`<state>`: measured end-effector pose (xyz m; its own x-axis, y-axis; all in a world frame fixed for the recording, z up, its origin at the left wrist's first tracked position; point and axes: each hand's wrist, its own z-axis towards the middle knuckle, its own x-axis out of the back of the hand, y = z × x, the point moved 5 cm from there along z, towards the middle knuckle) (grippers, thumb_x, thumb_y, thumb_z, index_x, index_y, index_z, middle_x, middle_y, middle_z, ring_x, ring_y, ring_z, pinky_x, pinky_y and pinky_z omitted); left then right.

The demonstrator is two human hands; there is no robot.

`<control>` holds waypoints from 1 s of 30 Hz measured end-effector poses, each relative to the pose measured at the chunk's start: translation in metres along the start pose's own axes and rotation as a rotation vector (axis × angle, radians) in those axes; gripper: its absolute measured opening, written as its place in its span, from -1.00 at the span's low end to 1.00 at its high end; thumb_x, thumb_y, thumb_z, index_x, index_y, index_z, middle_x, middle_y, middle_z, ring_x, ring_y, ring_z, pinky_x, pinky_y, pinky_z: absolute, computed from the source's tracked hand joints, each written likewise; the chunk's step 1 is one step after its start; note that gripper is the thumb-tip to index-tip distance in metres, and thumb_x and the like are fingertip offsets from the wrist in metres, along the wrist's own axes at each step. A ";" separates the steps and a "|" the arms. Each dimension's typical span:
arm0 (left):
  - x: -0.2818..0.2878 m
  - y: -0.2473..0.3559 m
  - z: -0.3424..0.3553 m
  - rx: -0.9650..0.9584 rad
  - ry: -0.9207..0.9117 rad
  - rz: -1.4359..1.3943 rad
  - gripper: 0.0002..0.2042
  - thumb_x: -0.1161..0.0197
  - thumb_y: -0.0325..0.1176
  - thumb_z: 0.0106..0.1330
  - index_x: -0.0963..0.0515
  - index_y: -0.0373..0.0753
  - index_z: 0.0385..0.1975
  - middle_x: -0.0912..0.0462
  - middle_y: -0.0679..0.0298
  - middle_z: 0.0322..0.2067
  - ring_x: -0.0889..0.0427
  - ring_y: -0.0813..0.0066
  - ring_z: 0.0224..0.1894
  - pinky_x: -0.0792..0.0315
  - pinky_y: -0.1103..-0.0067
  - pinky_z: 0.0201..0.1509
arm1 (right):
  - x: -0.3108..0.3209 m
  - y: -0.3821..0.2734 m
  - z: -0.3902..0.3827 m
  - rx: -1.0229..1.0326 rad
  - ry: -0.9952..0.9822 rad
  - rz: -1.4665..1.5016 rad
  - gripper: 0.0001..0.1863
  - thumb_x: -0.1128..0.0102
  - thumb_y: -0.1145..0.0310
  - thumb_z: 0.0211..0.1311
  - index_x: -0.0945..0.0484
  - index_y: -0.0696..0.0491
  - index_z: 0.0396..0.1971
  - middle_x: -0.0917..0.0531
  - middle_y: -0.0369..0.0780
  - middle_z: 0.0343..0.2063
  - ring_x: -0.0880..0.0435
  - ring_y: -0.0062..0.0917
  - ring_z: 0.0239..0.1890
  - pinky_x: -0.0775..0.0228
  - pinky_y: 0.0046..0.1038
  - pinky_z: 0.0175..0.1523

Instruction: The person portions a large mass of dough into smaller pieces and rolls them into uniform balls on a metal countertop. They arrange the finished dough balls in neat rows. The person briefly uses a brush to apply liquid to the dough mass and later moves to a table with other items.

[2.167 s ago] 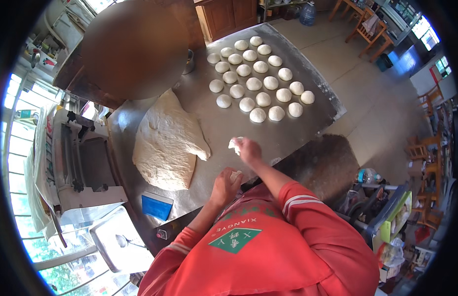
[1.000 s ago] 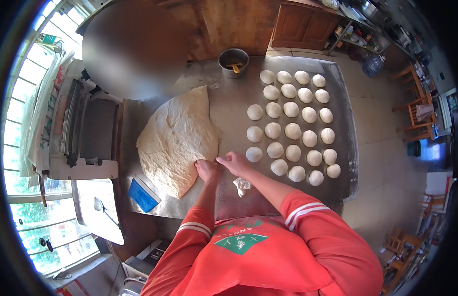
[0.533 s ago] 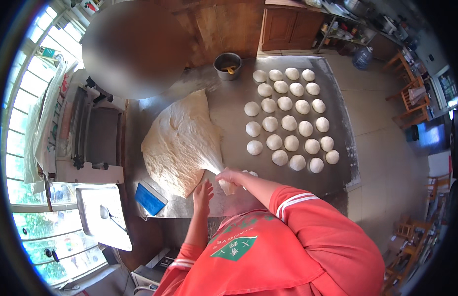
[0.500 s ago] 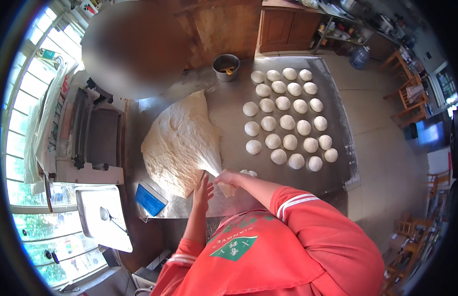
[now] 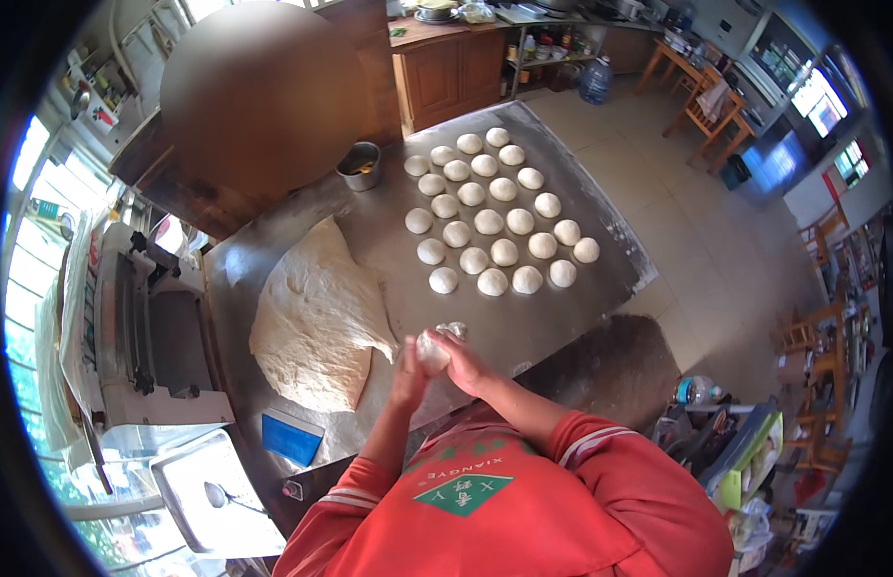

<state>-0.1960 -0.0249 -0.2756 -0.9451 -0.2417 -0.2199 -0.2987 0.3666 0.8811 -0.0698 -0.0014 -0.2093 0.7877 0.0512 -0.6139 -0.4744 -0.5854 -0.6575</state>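
Left hand [image 5: 409, 377] and right hand [image 5: 467, 367], fingers nearly straight, press one small dough lump [image 5: 430, 355] between them, near the front edge of the metal table [image 5: 562, 313]. Bare tabletop separates them from twenty-seven dough balls [image 5: 504, 252] beyond. One large dough mass [image 5: 316, 322] lies just left.
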 end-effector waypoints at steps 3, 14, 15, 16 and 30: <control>-0.055 0.033 -0.036 -0.005 -0.149 -0.096 -0.67 -0.12 -0.11 0.42 -0.51 -0.31 -0.15 -0.62 0.26 -0.43 -0.65 0.50 -0.42 -0.53 0.57 -0.42 | 0.030 -0.021 -0.003 0.366 0.190 -0.867 -0.39 -0.09 -0.03 0.36 -0.38 0.16 0.18 -0.48 -0.10 0.13 -0.43 -0.36 0.22 -0.27 -0.32 0.24; -0.093 -0.002 -0.042 0.061 -0.322 0.595 -0.67 -0.17 -0.16 0.37 -0.50 -0.22 0.00 -0.61 0.17 -0.50 -0.59 0.37 -0.59 -0.49 0.49 -0.55 | 0.115 -0.053 -0.005 0.194 0.591 -1.453 -0.35 0.02 -0.16 0.34 -0.60 0.22 -0.52 -0.66 -0.02 -0.53 -0.66 -0.05 -0.38 -0.49 -0.17 -0.21; -0.091 -0.009 -0.036 0.066 -0.306 0.660 -0.67 -0.16 -0.14 0.37 -0.51 -0.21 -0.01 -0.60 0.18 -0.47 -0.60 0.38 -0.53 -0.49 0.49 -0.53 | 0.138 -0.053 0.008 0.071 0.629 -1.422 -0.35 0.06 -0.16 0.36 -0.61 0.22 -0.45 -0.67 0.02 -0.45 -0.67 -0.06 -0.32 -0.49 -0.15 -0.17; -0.080 -0.030 -0.028 0.033 -0.235 0.577 -0.66 -0.14 -0.10 0.38 -0.51 -0.20 -0.02 -0.57 0.21 -0.41 -0.58 0.41 -0.48 -0.46 0.52 -0.52 | 0.154 -0.051 0.018 -0.050 0.661 -1.393 -0.35 0.09 -0.16 0.37 -0.62 0.22 -0.37 -0.68 0.06 -0.37 -0.67 -0.07 -0.26 -0.49 -0.13 -0.12; -0.067 -0.129 0.017 0.492 -0.168 -0.099 -0.70 0.00 -0.16 0.44 -0.50 -0.24 -0.08 -0.59 0.20 -0.17 -0.58 0.38 -0.14 -0.48 0.48 -0.10 | 0.126 -0.001 -0.053 0.665 0.409 -1.666 -0.47 -0.29 0.13 0.11 -0.51 0.07 0.06 -0.23 0.09 0.31 -0.26 0.00 0.29 -0.12 -0.01 0.30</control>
<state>-0.0967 -0.0413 -0.3820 -0.9055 -0.1639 -0.3915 -0.3761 0.7372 0.5613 0.0506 -0.0376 -0.2629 0.5340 -0.0617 0.8432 0.8272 0.2447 -0.5059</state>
